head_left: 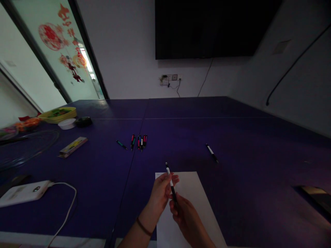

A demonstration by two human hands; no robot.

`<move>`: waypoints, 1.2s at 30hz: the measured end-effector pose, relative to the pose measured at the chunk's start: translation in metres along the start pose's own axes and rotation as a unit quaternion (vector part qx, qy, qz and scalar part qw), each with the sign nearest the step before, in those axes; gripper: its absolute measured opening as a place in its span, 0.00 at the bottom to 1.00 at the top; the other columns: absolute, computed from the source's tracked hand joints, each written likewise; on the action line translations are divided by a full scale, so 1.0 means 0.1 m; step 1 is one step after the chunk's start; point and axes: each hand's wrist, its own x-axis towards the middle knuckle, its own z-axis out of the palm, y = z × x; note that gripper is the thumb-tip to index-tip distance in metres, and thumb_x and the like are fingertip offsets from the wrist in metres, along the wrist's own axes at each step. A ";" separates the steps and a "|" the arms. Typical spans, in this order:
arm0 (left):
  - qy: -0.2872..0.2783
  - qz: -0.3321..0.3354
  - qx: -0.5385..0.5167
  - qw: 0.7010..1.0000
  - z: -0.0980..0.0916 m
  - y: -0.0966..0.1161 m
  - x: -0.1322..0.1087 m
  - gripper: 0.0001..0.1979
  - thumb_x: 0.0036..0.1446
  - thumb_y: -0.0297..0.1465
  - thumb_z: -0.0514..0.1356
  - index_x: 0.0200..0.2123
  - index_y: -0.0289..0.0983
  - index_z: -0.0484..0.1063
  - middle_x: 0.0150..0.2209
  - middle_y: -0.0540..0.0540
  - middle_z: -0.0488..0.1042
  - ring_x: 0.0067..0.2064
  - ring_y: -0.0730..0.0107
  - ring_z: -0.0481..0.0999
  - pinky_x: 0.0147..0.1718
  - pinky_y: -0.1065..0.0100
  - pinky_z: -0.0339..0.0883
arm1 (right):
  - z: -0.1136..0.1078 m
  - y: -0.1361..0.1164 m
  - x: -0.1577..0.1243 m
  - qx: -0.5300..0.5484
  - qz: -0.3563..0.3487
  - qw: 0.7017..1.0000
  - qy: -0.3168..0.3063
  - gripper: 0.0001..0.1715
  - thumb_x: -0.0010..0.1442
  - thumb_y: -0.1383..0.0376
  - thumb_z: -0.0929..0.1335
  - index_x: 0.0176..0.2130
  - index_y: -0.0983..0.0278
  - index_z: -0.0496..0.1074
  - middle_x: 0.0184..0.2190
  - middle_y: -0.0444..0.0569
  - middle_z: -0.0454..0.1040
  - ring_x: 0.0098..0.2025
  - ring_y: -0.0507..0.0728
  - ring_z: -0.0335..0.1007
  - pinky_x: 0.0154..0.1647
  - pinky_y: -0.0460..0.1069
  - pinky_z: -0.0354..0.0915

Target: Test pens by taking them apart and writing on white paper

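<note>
Both hands hold one black and white pen above a white sheet of paper near the table's front edge. My left hand pinches the pen's upper part with its fingertips. My right hand grips the lower part, fingers curled round it. The pen points up and away from me. A second black and white pen lies on the dark blue table to the right. Several coloured pens lie in a bunch farther back, with one green pen apart to their left.
A white power strip with a cable lies at the front left. A pen box, a yellow tray, a white lid and a dark object sit at the left. A dark screen hangs on the wall.
</note>
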 end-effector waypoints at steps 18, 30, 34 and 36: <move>0.014 0.000 0.006 1.000 -0.03 -0.02 0.04 0.17 0.33 0.36 0.68 0.28 0.34 0.72 0.32 0.43 0.75 0.36 0.65 0.74 0.26 0.73 0.64 | 0.01 0.01 0.00 -0.001 -0.005 1.000 0.027 0.23 0.41 0.51 0.71 0.29 0.67 0.68 0.20 0.43 0.67 0.18 0.45 0.57 0.15 0.40 0.47; -0.010 0.030 0.000 1.000 -0.06 -0.06 0.08 0.14 0.37 0.34 0.67 0.28 0.34 0.72 0.31 0.45 0.75 0.35 0.68 0.74 0.34 0.71 0.65 | 0.03 0.01 -0.01 -0.003 -0.026 0.999 0.031 0.22 0.42 0.51 0.71 0.28 0.66 0.68 0.19 0.41 0.65 0.18 0.45 0.56 0.15 0.41 0.48; -0.005 0.047 -0.013 0.999 -0.03 -0.05 0.06 0.14 0.35 0.34 0.68 0.27 0.34 0.72 0.30 0.45 0.75 0.34 0.69 0.74 0.36 0.71 0.64 | 0.02 0.03 0.01 -0.025 -0.051 0.997 0.056 0.20 0.36 0.57 0.75 0.24 0.65 0.65 0.17 0.38 0.61 0.18 0.45 0.56 0.16 0.40 0.48; 0.002 0.041 -0.013 0.999 -0.01 -0.03 0.04 0.15 0.33 0.34 0.68 0.27 0.33 0.72 0.29 0.45 0.75 0.33 0.69 0.74 0.35 0.71 0.65 | 0.03 0.03 0.00 -0.022 -0.053 0.996 0.074 0.21 0.36 0.57 0.75 0.26 0.64 0.65 0.19 0.38 0.63 0.20 0.46 0.59 0.17 0.40 0.51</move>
